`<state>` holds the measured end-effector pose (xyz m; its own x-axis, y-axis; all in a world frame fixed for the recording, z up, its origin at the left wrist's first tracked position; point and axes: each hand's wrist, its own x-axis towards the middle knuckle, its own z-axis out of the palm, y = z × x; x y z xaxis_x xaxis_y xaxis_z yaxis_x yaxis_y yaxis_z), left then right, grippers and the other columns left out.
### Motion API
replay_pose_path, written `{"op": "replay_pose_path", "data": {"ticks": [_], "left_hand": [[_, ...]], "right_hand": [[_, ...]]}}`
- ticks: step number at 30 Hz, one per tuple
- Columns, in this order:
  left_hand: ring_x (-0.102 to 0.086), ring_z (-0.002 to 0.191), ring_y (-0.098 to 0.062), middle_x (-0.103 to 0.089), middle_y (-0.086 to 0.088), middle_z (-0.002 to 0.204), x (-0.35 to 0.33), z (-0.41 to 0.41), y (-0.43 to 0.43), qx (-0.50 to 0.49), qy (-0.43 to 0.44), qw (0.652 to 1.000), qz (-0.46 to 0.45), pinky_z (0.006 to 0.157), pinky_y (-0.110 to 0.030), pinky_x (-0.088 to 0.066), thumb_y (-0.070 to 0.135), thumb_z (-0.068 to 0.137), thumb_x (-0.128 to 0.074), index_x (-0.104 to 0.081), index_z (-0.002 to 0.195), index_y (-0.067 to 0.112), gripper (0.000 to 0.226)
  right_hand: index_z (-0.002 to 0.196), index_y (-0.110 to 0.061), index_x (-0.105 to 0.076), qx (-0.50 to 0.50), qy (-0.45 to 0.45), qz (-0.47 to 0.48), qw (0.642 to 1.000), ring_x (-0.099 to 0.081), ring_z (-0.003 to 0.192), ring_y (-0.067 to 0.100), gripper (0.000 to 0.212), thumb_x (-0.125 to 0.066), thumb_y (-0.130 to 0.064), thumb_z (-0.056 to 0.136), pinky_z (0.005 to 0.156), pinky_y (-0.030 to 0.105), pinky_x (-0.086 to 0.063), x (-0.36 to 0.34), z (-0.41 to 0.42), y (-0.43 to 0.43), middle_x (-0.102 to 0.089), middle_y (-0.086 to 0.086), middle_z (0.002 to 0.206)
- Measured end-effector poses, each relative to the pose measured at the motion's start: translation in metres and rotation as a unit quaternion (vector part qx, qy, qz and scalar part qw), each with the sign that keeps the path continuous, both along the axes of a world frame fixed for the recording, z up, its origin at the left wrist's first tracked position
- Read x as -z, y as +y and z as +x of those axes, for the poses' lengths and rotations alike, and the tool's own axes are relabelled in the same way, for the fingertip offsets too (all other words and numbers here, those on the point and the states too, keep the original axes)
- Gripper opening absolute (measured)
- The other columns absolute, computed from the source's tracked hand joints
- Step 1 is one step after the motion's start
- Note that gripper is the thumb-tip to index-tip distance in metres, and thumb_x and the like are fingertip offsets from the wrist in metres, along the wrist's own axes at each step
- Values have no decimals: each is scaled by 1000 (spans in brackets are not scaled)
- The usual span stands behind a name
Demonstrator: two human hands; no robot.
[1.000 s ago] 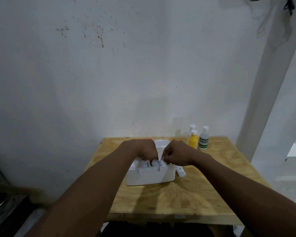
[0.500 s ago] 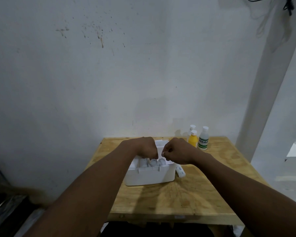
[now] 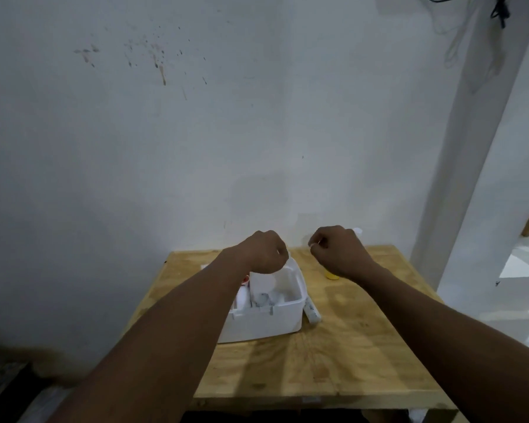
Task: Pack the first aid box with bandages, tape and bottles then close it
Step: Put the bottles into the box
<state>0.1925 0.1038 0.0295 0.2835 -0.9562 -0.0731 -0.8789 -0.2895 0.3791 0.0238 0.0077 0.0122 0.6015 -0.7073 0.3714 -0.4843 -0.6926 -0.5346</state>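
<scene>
The left hand (image 3: 264,251) is curled into a fist, knuckles up, and whether anything sits inside it cannot be told. The right hand (image 3: 338,253) is curled too, thumb and forefinger nipped together on a tiny pale speck too small to identify. The two hands are apart and level with each other.

The white rectangular plastic first aid box (image 3: 266,323) stands directly below the left hand and down-left of the right. Its open top faces up, and its long axis runs left to right across the pale wooden table (image 3: 333,361), turned slightly. Its contents are blurred: pale rounded rolls (image 3: 264,297) along the near wall, nothing clearer. The left forearm hides the box's left end.

A small white oblong packet (image 3: 312,311) lies against the box's right side, below the right hand. Under that hand only the base of a yellow bottle (image 3: 331,275) shows, and behind it a white bottle cap (image 3: 357,230).
</scene>
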Motion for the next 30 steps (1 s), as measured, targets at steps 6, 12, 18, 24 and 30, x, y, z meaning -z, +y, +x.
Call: {"op": "replay_pose_path", "data": {"ticks": [6,12,18,24,30], "left_hand": [[-60,117,-21,-64,0,127,9,-22,-58,38,-20,999,-31,99,-37,-51,31,84,-61,-63,130,27,45],[-54,127,-22,-56,-2,139,25,-42,-110,89,-62,992,-63,98,-37,-50,32,87,-68,-49,144,27,61],[-62,103,-24,-65,-2,123,37,-45,-133,89,-75,989,-86,77,-36,-54,27,85,-68,-57,129,30,46],[-64,96,-23,-66,-2,118,37,-46,-135,79,-91,987,-103,74,-36,-55,29,89,-67,-57,122,30,34],[-62,92,-24,-65,-4,117,35,-46,-131,82,-92,987,-100,69,-33,-49,29,89,-66,-55,122,25,34]], "right_hand": [[102,-19,-67,99,6,20,995,-62,89,21,21,-63,-25,83,76,34,-50,9,-26,-63,-66,4,100],[134,-19,-53,134,54,24,989,-57,113,32,51,-63,-23,84,87,37,-48,25,-33,-112,-53,14,130],[137,-18,-51,111,76,44,990,-56,115,33,54,-65,-22,85,92,39,-47,40,-35,-128,-54,16,131],[137,-16,-50,107,57,41,992,-58,113,32,53,-65,-22,86,90,38,-48,45,-35,-127,-58,15,127],[130,-16,-53,144,38,-10,989,-54,112,33,49,-67,-22,83,88,43,-53,47,-35,-116,-53,15,126]]}}
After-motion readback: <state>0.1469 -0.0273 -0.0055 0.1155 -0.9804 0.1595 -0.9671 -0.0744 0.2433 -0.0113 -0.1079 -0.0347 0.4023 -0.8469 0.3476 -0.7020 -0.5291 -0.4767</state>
